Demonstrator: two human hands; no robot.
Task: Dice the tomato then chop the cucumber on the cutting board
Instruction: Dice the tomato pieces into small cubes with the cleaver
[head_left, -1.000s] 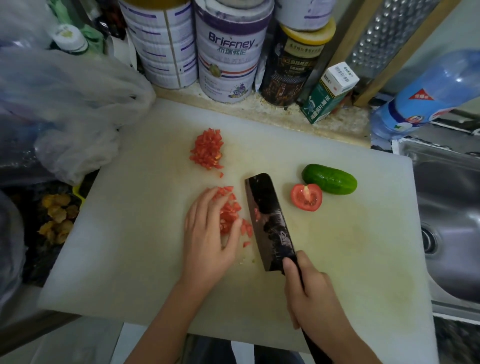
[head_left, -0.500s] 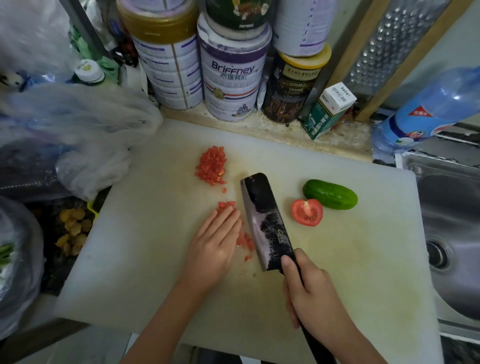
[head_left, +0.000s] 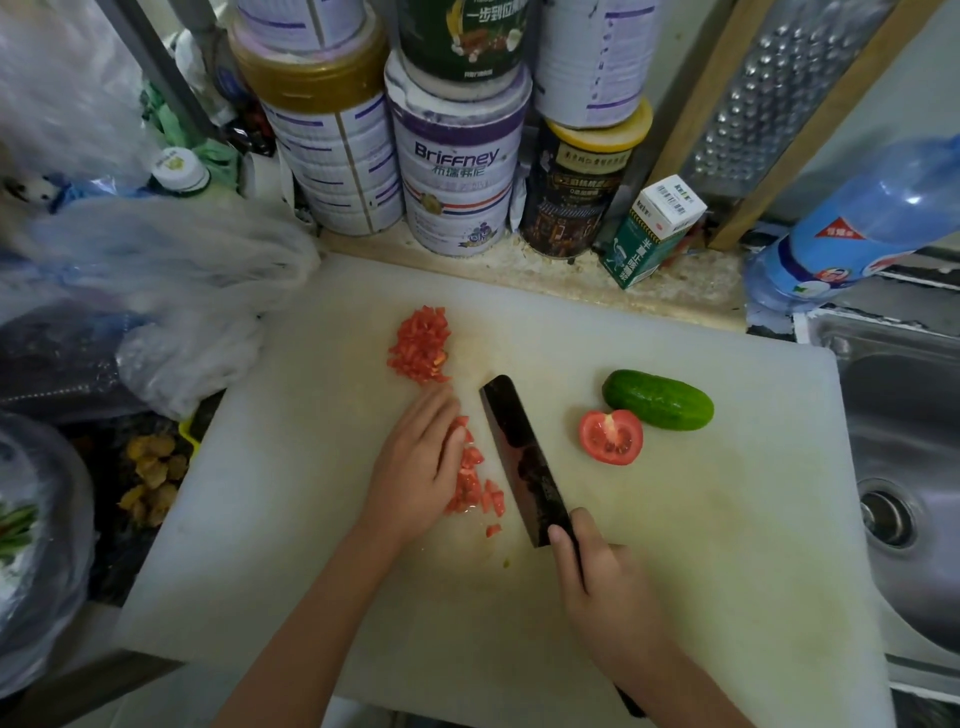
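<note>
On the white cutting board (head_left: 727, 519) lies a heap of diced tomato (head_left: 420, 345) at the back. A second batch of tomato pieces (head_left: 475, 483) lies between my left hand (head_left: 415, 462) and the dark cleaver blade (head_left: 524, 457). My left hand lies flat with straight fingers against those pieces. My right hand (head_left: 608, 597) grips the cleaver's handle, the blade on edge on the board. A tomato half (head_left: 610, 437) sits cut face up to the right of the blade, touching a whole green cucumber (head_left: 657, 400).
Stacked tins (head_left: 457, 176) and a small green carton (head_left: 655, 228) line the board's far edge. Plastic bags (head_left: 156, 291) crowd the left side. A blue water bottle (head_left: 852, 228) and a steel sink (head_left: 904, 467) are on the right.
My left hand has slid away from me along the loose tomato pieces, towards the back heap. The cleaver has stayed in about the same place. The camera has tilted up slightly.
</note>
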